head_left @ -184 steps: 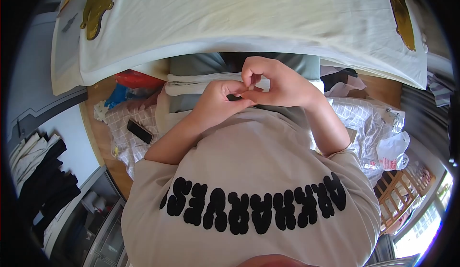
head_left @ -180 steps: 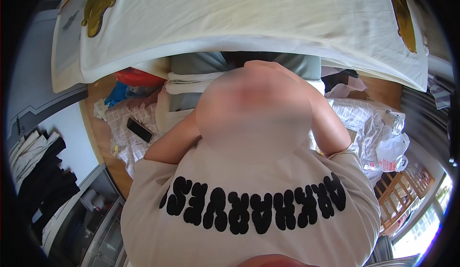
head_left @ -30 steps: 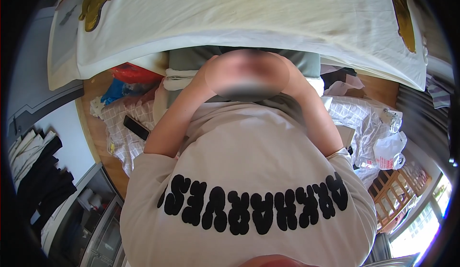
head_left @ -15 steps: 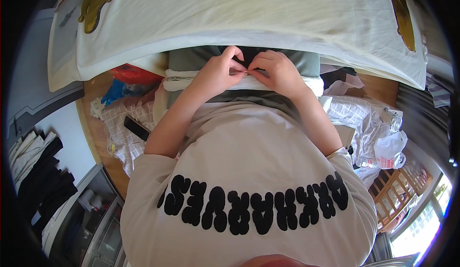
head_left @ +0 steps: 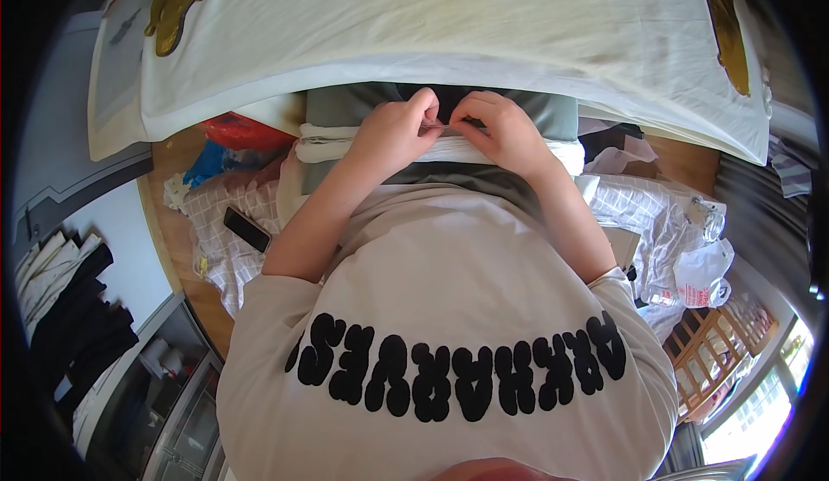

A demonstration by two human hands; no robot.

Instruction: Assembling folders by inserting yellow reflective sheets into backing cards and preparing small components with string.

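Since half a second ago both hands have shifted slightly up and toward each other over the folded cloth; fingertips now nearly meet.

Head view only.

Left hand (head_left: 393,131): fingers curled, thumb and forefinger pinched together at the tip. Something thin sits in the pinch, looks like a needle or a thread end; too small to tell which. Heel of the hand rests on the white folded fabric (head_left: 324,142).

Right hand (head_left: 501,131): also closed to a fingertip pinch, facing the left one, tips just apart. Whether it holds the same thin thing or only the cloth edge cannot be told.

Work piece: the white folded fabric lies across a grey-green garment (head_left: 345,105), directly under both hands, close to the person's chest. A large cream sheet (head_left: 449,23) with gold print spreads beyond it.

Surroundings: black phone (head_left: 247,229) on checked cloth at the left elbow; red bag (head_left: 246,131) just beside the fabric; clear plastic bags (head_left: 691,265) off the right arm.

Judgement on technique: the pinch work goes best with wrists braced on the cloth, the fabric kept flat and taut between the two hands, and moves kept small so the thin item does not slip.
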